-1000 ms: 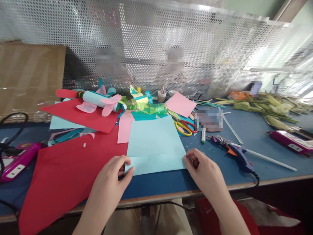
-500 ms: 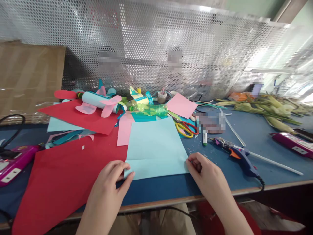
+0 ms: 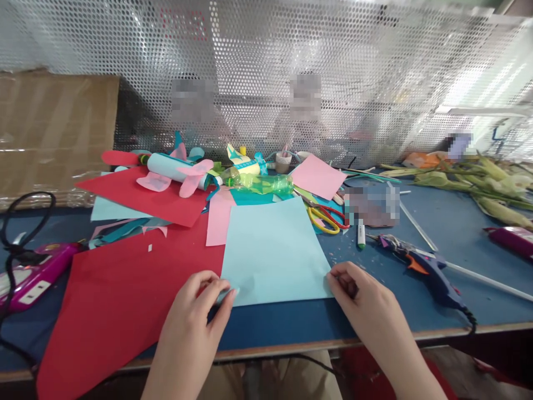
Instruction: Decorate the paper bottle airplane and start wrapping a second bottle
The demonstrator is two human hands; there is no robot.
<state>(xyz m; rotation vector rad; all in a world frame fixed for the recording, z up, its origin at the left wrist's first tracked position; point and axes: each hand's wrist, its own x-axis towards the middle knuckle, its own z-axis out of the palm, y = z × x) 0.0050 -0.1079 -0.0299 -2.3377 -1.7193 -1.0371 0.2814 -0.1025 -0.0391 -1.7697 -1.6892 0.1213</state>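
Observation:
A light blue sheet of paper (image 3: pixel 275 250) lies in front of me on the blue table. Its near left corner is pinched between the thumb and fingers of my left hand (image 3: pixel 208 300). On the opposite side, my right hand (image 3: pixel 353 286) grips the right edge close to the near corner, fingers curled and partly hidden. Beneath and left of my left hand spreads a large red sheet (image 3: pixel 125 294). A pink paper strip (image 3: pixel 219 219) borders the blue sheet's far left side. Scissors with yellow and red handles (image 3: pixel 327 218) rest by its far right corner.
Right of my hands lie a glue gun (image 3: pixel 425 269), a marker (image 3: pixel 361 234) and dry husks (image 3: pixel 487 178). Behind the sheet are a green plastic bottle (image 3: pixel 262 183) and a paper-wrapped tube (image 3: pixel 177 168). A purple power strip (image 3: pixel 45 275) with a black cord sits left. Perforated metal stands behind.
The line across the near part of the light blue paper no longer shows, and the sheet looks smooth. Both hands keep their hold on its sides. The whole view has shifted slightly.

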